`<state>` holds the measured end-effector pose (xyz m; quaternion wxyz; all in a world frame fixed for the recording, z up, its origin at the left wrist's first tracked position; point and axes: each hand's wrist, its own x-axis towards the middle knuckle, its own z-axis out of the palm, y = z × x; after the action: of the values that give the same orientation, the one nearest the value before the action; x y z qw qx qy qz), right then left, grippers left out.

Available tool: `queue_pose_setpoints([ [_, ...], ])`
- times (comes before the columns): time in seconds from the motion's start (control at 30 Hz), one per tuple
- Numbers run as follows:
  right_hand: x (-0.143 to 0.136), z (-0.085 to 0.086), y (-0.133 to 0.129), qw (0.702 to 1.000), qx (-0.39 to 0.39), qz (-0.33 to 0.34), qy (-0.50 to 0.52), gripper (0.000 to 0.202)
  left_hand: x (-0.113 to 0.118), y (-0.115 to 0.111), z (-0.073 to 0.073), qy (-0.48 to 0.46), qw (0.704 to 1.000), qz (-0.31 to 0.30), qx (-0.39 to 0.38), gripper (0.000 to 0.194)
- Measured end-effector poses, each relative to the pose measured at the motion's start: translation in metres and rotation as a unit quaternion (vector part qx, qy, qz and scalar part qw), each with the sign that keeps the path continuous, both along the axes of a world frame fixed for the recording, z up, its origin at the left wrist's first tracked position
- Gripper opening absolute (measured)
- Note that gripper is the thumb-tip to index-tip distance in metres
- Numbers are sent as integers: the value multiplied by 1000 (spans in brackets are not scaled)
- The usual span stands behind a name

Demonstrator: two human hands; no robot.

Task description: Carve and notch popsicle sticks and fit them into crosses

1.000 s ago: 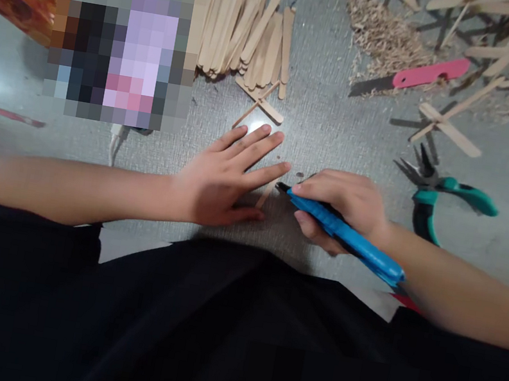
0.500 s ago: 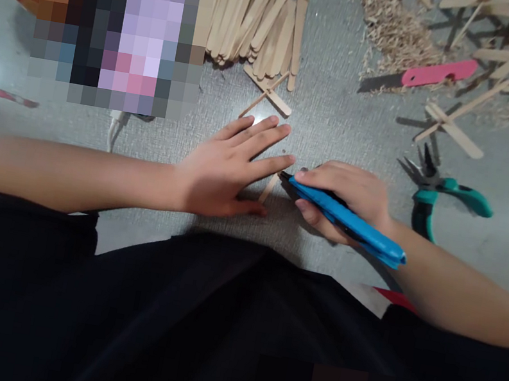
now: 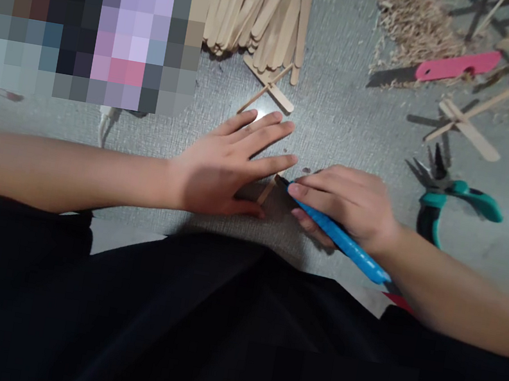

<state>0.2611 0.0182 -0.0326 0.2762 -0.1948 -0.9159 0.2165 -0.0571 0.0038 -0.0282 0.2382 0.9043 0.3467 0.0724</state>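
My left hand (image 3: 234, 164) lies on the grey table with its fingers spread, its index finger and thumb on either side of a thin wooden strip (image 3: 267, 189). In my right hand (image 3: 350, 203) is a blue tool (image 3: 346, 241) with a dark narrow tip. That tip meets the strip near my left index finger. Part of the strip is hidden under my left hand. Just beyond my left fingertips, a wide craft stick (image 3: 279, 98) and a thin strip lie crossed.
A pile of craft sticks (image 3: 250, 8) lies at the top. On the right are wood shavings (image 3: 419, 23), a pink-handled knife (image 3: 458, 67), green-handled pliers (image 3: 477, 200) and crossed-stick pieces (image 3: 475, 136). A white cable (image 3: 104, 123) and blurred items are at left.
The blue tool's rear end has swung lower and closer to my right wrist, its tip staying by the strip. My left hand keeps its pose. The view has shifted slightly.
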Motion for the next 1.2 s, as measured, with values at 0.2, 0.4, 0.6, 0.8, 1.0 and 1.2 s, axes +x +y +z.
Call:
queue_pose_setpoints([
  [0.2, -1, -1, 3, 999, -9, 21, 45, 51, 1, 2, 4, 13, 1000, -16, 8, 102],
  [0.4, 0, -1, 2, 1000, -3, 14, 18, 50, 1, 1, 2, 6, 1000, 6, -8, 101],
  [0.6, 0, 0, 3, 999, -40, 16, 29, 54, 1, 2, 0, -11, 1000, -9, 15, 101],
  [0.8, -3, 3, 3, 998, -47, -2, 40, 59, 2, 3, -1, -40, 999, 10, -2, 92],
  [1.0, -5, 7, 8, 997, -54, 18, 59, 59, 5, 8, 5, -17, 999, 17, -41, 87],
  [1.2, -2, 12, 8, 997, -72, 13, 32, 62, 6, 9, 6, -12, 999, 12, -49, 87],
])
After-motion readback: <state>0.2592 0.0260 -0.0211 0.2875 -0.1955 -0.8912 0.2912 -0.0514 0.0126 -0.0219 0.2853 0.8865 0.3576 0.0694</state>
